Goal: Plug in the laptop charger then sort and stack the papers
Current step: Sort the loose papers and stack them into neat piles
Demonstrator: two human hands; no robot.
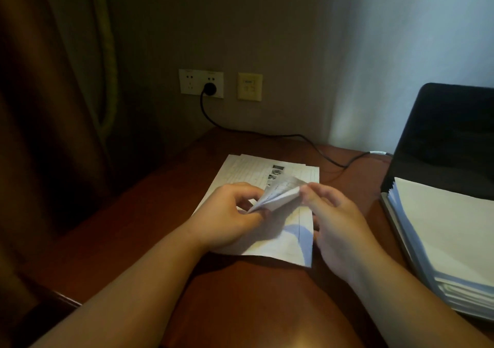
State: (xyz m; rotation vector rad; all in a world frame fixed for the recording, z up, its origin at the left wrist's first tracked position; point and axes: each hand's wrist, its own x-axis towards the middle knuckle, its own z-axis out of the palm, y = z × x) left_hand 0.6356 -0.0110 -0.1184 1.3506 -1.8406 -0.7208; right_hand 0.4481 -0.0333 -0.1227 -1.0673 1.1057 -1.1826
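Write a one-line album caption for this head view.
Both hands, left hand and right hand, lift sheets from papers; charger plug already in.

Left hand (230, 214) and right hand (334, 214) both pinch, fingers curled.

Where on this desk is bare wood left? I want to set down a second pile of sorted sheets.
Bare wood lies left of the loose papers, out to the desk edge, and in front of them between the forearms. Right is crowded: a strip crossed by the charger cable, then the paper stack on the laptop.
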